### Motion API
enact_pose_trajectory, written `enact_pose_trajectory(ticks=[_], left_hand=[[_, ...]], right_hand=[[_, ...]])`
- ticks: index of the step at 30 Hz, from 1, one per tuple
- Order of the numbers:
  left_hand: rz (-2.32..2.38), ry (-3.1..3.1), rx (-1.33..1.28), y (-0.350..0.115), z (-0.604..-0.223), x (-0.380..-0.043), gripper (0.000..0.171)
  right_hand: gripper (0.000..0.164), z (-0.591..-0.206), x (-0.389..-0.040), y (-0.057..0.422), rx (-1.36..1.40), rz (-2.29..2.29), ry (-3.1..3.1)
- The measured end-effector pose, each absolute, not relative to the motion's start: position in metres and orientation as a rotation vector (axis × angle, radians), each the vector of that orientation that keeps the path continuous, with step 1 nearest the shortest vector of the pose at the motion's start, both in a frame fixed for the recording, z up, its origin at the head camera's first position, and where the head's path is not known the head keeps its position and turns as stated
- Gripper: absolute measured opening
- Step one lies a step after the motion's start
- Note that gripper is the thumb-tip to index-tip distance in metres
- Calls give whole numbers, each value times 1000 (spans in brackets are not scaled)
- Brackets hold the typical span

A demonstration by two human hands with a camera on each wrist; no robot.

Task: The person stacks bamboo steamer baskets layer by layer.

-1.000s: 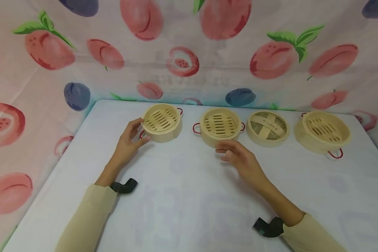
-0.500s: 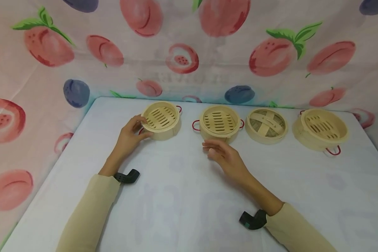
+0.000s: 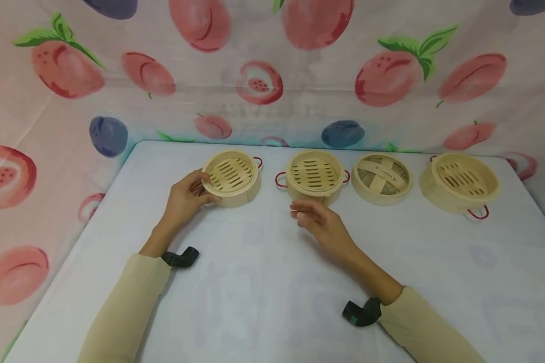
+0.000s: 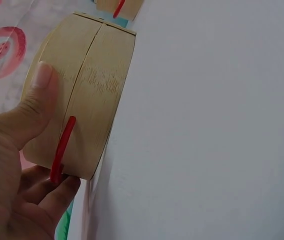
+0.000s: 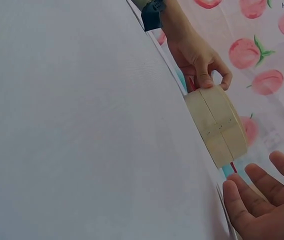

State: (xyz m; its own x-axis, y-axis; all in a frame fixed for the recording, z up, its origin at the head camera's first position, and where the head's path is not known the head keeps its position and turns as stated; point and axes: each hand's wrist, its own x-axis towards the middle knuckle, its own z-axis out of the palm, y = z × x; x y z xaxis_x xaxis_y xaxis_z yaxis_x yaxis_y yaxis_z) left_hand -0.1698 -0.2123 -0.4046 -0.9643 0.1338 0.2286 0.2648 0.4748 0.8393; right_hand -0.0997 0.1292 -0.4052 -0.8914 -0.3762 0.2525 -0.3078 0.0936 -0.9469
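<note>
At the left of the row, my left hand (image 3: 184, 199) grips a small round bamboo steamer basket (image 3: 230, 176) by its left side. Its slatted base shows from above. In the left wrist view the thumb presses the basket's wall (image 4: 89, 85) above a red handle (image 4: 63, 147), and the other fingers are on the far side, partly hidden. My right hand (image 3: 324, 227) holds nothing; its fingers are loosely bent just in front of a second steamer basket (image 3: 315, 174) with red handles. Whether they touch it is hard to tell.
Right of the second basket sits a woven bamboo steamer lid (image 3: 382, 179). Farther right stands another steamer basket (image 3: 460, 182) with red handles. All rest on a white-covered table (image 3: 254, 297), with a fruit-printed cloth (image 3: 309, 85) hanging behind.
My right hand has moved left along the front of the second basket. My left fingers have come farther over the left basket's rim, and that basket has shifted slightly toward me.
</note>
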Motion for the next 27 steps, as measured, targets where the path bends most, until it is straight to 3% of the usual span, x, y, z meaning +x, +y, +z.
enact_pose_trajectory(ticks=[10, 27], left_hand=[[-1517, -2540, -360, -220, -396, -153, 44], [-1533, -2361, -693, -221, -376, -127, 45]], right_hand=[[33, -402, -100, 126, -695, -1911, 2333], [41, -378, -107, 112, -734, -1929, 2300]])
